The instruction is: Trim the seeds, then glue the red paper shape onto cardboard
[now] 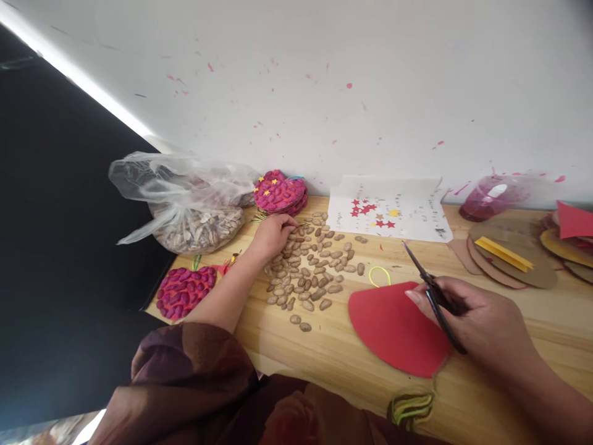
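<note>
My right hand (482, 315) is closed on a pair of dark-handled scissors (435, 296), their blades pointing up and left. Below them lies a red fan-shaped card (393, 327) with a yellow loop (380, 276) at its top and a green yarn tassel (410, 408) at its lower end. My left hand (275, 235) reaches to the far side of the scattered peanuts (319, 269), fingers drawn together. Yellow-green strands (260, 217) show beside it; what its fingertips hold is hidden.
A clear plastic bag (199, 225) of peanuts stands at the left. Magenta peanut-covered pieces lie in front of it (185, 293) and stacked behind my hand (280, 191). White paper (393, 213) bears small stars. At right are a cup of magenta paint (484, 201) and cardboard pieces (542, 269).
</note>
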A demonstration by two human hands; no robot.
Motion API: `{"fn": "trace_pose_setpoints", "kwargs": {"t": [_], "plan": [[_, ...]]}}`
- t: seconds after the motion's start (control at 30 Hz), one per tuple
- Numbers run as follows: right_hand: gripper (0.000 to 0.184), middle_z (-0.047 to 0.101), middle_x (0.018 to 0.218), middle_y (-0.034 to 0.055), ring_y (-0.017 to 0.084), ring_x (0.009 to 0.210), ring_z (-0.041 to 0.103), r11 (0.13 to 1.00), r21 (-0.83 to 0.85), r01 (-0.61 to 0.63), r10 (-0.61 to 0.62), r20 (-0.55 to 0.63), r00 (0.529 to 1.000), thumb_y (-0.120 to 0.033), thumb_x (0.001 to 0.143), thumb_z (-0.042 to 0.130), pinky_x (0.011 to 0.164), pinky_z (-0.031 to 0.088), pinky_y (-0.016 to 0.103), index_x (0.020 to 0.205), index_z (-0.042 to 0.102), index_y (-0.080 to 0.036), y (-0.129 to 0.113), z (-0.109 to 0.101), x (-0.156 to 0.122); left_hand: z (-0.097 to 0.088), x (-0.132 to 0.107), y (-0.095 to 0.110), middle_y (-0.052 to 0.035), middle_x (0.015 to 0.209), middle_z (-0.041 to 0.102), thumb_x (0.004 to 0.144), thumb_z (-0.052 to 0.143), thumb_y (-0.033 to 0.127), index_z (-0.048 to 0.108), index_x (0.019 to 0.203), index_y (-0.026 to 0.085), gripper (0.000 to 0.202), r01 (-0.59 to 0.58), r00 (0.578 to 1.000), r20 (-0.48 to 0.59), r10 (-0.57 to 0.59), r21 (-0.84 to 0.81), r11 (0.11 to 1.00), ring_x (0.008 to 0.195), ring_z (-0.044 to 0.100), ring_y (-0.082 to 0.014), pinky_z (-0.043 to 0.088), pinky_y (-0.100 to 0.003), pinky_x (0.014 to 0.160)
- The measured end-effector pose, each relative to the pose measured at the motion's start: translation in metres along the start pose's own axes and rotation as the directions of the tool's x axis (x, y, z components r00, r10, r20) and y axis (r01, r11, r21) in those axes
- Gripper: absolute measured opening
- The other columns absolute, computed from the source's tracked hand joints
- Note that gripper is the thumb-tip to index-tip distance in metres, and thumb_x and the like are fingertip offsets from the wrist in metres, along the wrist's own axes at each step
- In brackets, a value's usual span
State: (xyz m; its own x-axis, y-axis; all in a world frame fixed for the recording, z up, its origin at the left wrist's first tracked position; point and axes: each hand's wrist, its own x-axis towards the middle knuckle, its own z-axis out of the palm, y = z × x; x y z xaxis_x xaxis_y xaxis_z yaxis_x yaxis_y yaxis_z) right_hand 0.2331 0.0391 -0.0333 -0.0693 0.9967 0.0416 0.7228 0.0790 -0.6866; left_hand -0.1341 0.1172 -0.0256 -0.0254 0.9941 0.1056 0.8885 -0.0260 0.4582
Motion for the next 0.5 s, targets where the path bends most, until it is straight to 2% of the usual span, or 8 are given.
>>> {"fn": "trace_pose_setpoints", "kwargs": {"t": [0.07, 0.23, 0.37, 0.5], "plan": [[0.034, 0.066, 0.063, -0.0003, 0.019, 0.066, 0.064, 0.999, -0.005, -0.037, 0.037, 0.057, 0.998, -0.056, 0.074, 0.067, 0.051, 0.039, 0.025, 0.07, 0.062, -0.023, 0.001, 0.0, 0.001, 0.001, 0.0, 0.0, -0.003, 0.099, 0.078, 0.088, 0.057, 0.018, 0.075, 0.095, 0.021, 0.02, -0.008, 1.0, -0.016, 0.008, 0.01, 1.0, 0.094, 0.07, -0.0193, 0.052, -0.03, 0.093], [0.033, 0.069, 0.068, 0.0001, 0.02, 0.07, 0.065, 0.998, 0.019, -0.064, 0.063, 0.048, 0.997, -0.056, 0.071, 0.068, 0.053, 0.04, 0.026, 0.074, 0.064, -0.023, 0.002, -0.001, 0.0, -0.006, -0.003, 0.006, -0.006, 0.104, 0.076, 0.088, 0.056, 0.016, 0.076, 0.098, 0.019, 0.022, -0.014, 0.997, -0.073, 0.017, 0.046, 0.999, 0.101, 0.068, -0.0212, 0.049, -0.032, 0.098], [0.035, 0.073, 0.076, 0.0005, 0.02, 0.071, 0.065, 0.996, -0.04, -0.083, 0.086, 0.061, 0.994, -0.057, 0.072, 0.067, 0.055, 0.043, 0.026, 0.081, 0.07, -0.023, 0.001, -0.003, -0.001, -0.031, -0.02, 0.01, -0.0048, 0.104, 0.077, 0.088, 0.056, 0.018, 0.076, 0.103, 0.019, 0.024, -0.069, 0.993, -0.093, 0.073, 0.047, 0.997, 0.095, 0.069, -0.0198, 0.051, -0.03, 0.094], [0.038, 0.073, 0.078, 0.0008, 0.019, 0.071, 0.066, 0.995, -0.067, -0.08, 0.084, 0.062, 0.994, -0.058, 0.073, 0.065, 0.054, 0.043, 0.026, 0.085, 0.072, -0.023, 0.001, -0.004, 0.001, -0.056, -0.056, 0.005, -0.003, 0.096, 0.078, 0.09, 0.059, 0.026, 0.077, 0.096, 0.02, 0.02, -0.038, 0.998, -0.042, 0.04, 0.052, 0.998, 0.086, 0.07, -0.0183, 0.052, -0.028, 0.086]]}}
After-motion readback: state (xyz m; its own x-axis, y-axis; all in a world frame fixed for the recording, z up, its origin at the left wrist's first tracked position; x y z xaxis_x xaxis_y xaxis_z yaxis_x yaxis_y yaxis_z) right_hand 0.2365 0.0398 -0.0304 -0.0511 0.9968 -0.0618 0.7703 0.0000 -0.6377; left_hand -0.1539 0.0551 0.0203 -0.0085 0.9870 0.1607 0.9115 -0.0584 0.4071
